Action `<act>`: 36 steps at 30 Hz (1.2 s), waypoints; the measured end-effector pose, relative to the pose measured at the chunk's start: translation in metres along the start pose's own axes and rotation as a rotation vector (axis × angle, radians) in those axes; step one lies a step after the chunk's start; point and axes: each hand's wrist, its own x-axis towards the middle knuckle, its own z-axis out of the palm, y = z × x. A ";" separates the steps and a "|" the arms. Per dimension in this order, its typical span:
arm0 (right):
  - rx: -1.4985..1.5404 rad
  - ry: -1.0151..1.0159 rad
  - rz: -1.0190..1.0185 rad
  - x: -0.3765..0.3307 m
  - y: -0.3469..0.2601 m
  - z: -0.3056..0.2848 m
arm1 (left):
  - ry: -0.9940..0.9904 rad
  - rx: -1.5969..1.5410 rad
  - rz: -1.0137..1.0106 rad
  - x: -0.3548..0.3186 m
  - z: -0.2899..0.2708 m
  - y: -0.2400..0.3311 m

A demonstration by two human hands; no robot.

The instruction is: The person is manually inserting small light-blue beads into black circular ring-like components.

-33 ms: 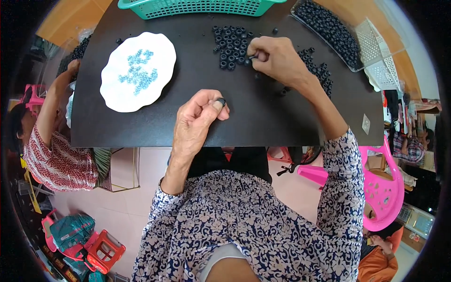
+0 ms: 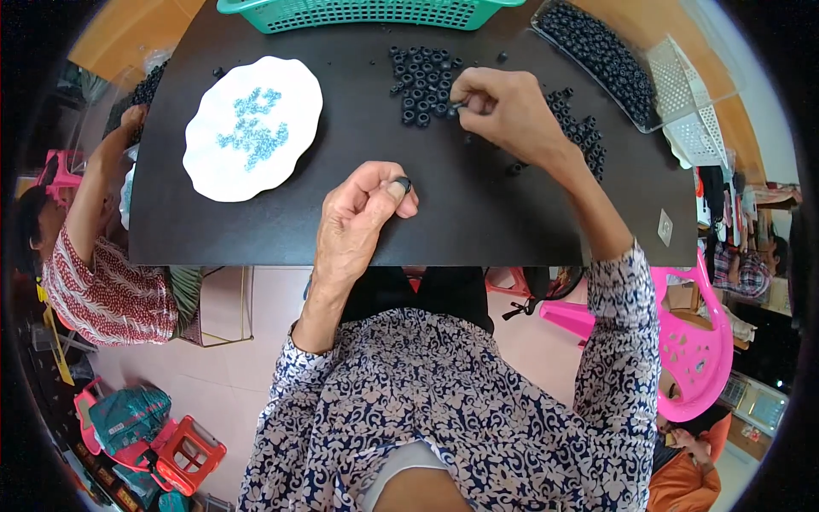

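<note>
The desk (image 2: 384,243) is showing dark brown, the upper-left plate (image 2: 205,162) white, its pieces (image 2: 253,132) pale blue, the upper-centre rings (image 2: 421,81) black, the top-edge basket (image 2: 371,15) green; navy-and-beige florals are patterning the shirt (image 2: 401,384).

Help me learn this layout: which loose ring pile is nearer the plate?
The left pile, left of the right hand; the other pile lies right of it.

Straight ahead of the left hand (image 2: 368,200), a bare lane of tabletop (image 2: 354,102) runs between the plate (image 2: 205,166) and the rings (image 2: 421,81), up to the green basket (image 2: 371,15), whose wall closes the far end. Between the hands the way is open but for loose rings. The right hand (image 2: 503,111) and forearm bar access to the right cluster (image 2: 584,132), beyond which the bead heap (image 2: 601,64) blocks the far corner.
</note>
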 end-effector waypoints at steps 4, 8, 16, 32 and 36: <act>0.460 0.053 0.233 -0.020 -0.044 0.009 | 0.025 -0.078 0.014 0.001 -0.004 -0.002; 0.558 0.011 0.246 -0.028 -0.062 0.029 | 0.000 -0.077 -0.022 0.004 -0.006 0.002; 1.128 -0.129 0.378 -0.026 -0.060 0.041 | -0.055 -0.265 -0.052 0.005 -0.017 0.002; 1.397 0.113 0.427 -0.026 -0.055 0.063 | -0.011 -0.288 -0.060 0.013 -0.021 -0.001; 1.370 0.072 0.436 -0.030 -0.050 0.066 | 0.004 -0.310 -0.038 0.012 -0.019 -0.002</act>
